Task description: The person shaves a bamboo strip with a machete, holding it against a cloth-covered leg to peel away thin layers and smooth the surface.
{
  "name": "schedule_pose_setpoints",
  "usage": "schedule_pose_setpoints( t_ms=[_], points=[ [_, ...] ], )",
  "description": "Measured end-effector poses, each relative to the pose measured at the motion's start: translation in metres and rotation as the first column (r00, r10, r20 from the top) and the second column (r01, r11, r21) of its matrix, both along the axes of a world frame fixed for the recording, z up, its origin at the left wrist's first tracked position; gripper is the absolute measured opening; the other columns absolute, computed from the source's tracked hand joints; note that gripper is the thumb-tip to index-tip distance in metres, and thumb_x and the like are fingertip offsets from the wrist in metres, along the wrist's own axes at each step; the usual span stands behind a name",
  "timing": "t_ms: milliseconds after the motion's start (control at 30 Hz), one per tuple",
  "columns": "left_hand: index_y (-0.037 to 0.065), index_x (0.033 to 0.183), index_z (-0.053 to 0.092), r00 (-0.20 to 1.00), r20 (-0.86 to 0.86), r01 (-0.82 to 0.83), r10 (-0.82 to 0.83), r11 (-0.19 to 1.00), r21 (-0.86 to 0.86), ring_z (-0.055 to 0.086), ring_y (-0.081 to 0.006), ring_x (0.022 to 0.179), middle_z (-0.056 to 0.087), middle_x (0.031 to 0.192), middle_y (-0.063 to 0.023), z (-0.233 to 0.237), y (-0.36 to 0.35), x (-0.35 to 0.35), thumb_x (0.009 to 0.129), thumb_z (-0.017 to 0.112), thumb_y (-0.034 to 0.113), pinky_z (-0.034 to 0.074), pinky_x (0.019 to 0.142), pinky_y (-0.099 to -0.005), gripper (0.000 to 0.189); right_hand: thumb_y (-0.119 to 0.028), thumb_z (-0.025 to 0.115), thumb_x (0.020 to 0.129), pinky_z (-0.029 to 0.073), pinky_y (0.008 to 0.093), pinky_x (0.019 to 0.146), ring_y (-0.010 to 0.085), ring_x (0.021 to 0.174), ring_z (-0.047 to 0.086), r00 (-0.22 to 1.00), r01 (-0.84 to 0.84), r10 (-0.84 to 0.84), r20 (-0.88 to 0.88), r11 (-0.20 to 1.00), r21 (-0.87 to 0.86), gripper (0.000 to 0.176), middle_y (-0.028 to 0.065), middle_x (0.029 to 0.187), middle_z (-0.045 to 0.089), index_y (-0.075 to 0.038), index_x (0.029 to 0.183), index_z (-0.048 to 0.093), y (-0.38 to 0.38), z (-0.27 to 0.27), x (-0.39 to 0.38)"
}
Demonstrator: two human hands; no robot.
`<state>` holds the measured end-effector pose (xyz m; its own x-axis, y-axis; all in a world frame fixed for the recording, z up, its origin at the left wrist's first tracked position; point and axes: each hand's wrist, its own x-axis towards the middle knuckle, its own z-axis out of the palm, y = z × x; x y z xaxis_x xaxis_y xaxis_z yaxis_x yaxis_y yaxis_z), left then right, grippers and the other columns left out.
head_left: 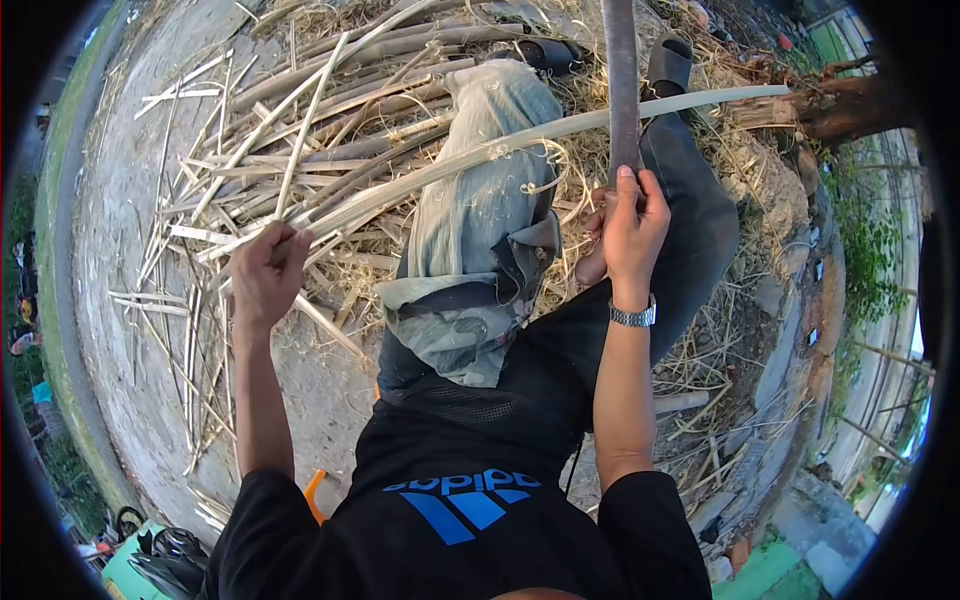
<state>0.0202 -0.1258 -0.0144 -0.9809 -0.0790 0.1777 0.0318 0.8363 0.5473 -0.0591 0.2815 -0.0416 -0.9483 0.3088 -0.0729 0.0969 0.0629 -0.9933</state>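
Note:
A long pale split strip (470, 155) crosses over my legs, from my left hand towards the upper right. Around its lower left end my left hand (268, 270) is closed. My right hand (632, 235), with a metal watch at the wrist, grips the handle of a long dark blade (622, 90). The blade points up and crosses the strip; whether they touch is unclear. Thin curled shavings (548, 170) hang from the strip. A grey-green cloth (490, 200) covers my left leg beneath it. The wooden handle shows just below my right fingers.
Split strips and poles (330, 130) lie piled on the ground at the left. Shavings and straw surround my legs. A thick wooden log (850, 108) is at the upper right, near the strip's far end. Black sandals (672, 62) show at the top. Green plants grow at the right.

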Motion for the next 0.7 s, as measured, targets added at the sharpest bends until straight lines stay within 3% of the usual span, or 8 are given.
schedule_pose_setpoints(
  t_ms=[100,200,300,367,433,567,633,700],
  points=[
    [0.002,0.082,0.07,0.997,0.076,0.005,-0.013,0.995,0.101,0.04,-0.0112,0.046,0.05,0.051,-0.001,-0.013,0.026,-0.018,0.098,0.074,0.031,0.032,0.047,-0.0329,0.034,-0.04,0.056,0.109,0.04,0.0255,0.037,0.0099,0.043,0.055,0.998,-0.033,0.033,0.049,0.999,0.0,0.038,0.0051,0.066,0.063,-0.004,0.095,0.057,-0.008,0.005,-0.002],
    [0.0,0.079,0.065,0.999,0.021,0.028,-0.032,0.988,0.153,0.032,-0.0099,0.051,0.042,0.052,-0.0002,-0.02,0.062,-0.026,0.1,0.072,0.029,0.026,0.048,-0.0328,0.037,-0.037,0.058,0.109,0.04,0.0298,0.043,0.0118,0.046,0.055,0.988,-0.149,0.152,0.014,0.941,0.304,0.04,0.0032,0.058,0.057,-0.003,0.089,0.059,-0.018,-0.002,0.008],
    [0.0,0.079,0.065,0.994,0.085,0.044,-0.063,0.978,0.202,0.034,-0.0113,0.051,0.044,0.053,-0.0014,-0.019,0.062,-0.038,0.1,0.073,0.032,0.027,0.049,-0.0336,0.04,-0.037,0.059,0.108,0.04,0.0302,0.044,0.012,0.046,0.056,0.99,-0.139,0.132,0.044,0.935,0.327,0.042,0.0034,0.058,0.057,-0.002,0.086,0.059,-0.001,0.012,-0.001],
    [0.001,0.075,0.066,0.987,0.145,0.049,-0.069,0.989,0.139,0.047,-0.0175,0.047,0.052,0.052,-0.0068,-0.018,0.066,-0.042,0.096,0.076,0.037,0.038,0.05,-0.0356,0.043,-0.038,0.059,0.108,0.04,0.0299,0.044,0.0119,0.046,0.055,0.996,-0.084,0.075,0.038,0.917,0.389,0.043,0.0029,0.058,0.057,-0.001,0.087,0.059,0.016,0.02,-0.012],
    [0.002,0.076,0.067,0.989,0.132,0.033,-0.059,0.98,0.194,0.047,-0.0176,0.047,0.051,0.052,-0.0076,-0.018,0.076,-0.05,0.095,0.076,0.04,0.038,0.05,-0.0374,0.044,-0.039,0.057,0.109,0.04,0.0305,0.044,0.0117,0.046,0.056,0.993,0.072,-0.088,0.084,0.98,0.183,0.044,0.0032,0.058,0.056,0.0,0.088,0.059,0.015,0.023,-0.024],
    [0.001,0.078,0.068,0.981,0.161,0.082,-0.112,0.98,0.18,0.044,-0.0174,0.048,0.05,0.053,-0.0063,-0.007,0.096,-0.064,0.096,0.075,0.042,0.036,0.051,-0.0386,0.044,-0.036,0.057,0.109,0.041,0.0275,0.043,0.01,0.046,0.055,0.981,-0.192,0.195,0.021,0.935,0.297,0.04,0.0012,0.057,0.057,-0.003,0.087,0.06,-0.019,-0.003,0.004],
    [0.0,0.082,0.069,0.961,0.246,0.081,-0.125,0.98,0.183,0.038,-0.0134,0.05,0.047,0.053,-0.0034,-0.002,0.093,-0.071,0.098,0.074,0.036,0.031,0.05,-0.0371,0.04,-0.036,0.059,0.108,0.041,0.0282,0.043,0.0095,0.046,0.055,0.964,-0.243,0.225,0.138,0.961,0.129,0.039,0.0012,0.057,0.057,-0.003,0.087,0.06,-0.016,0.014,0.011],
    [0.0,0.084,0.071,0.97,0.178,0.14,-0.168,0.977,0.161,0.04,-0.0138,0.05,0.05,0.054,-0.0035,-0.012,0.088,-0.073,0.098,0.074,0.034,0.033,0.05,-0.0369,0.038,-0.036,0.059,0.109,0.04,0.0276,0.042,0.0088,0.045,0.054,0.987,-0.154,0.138,0.088,0.966,0.21,0.039,0.0008,0.057,0.056,-0.004,0.087,0.06,0.004,0.016,0.003]
  ],
)
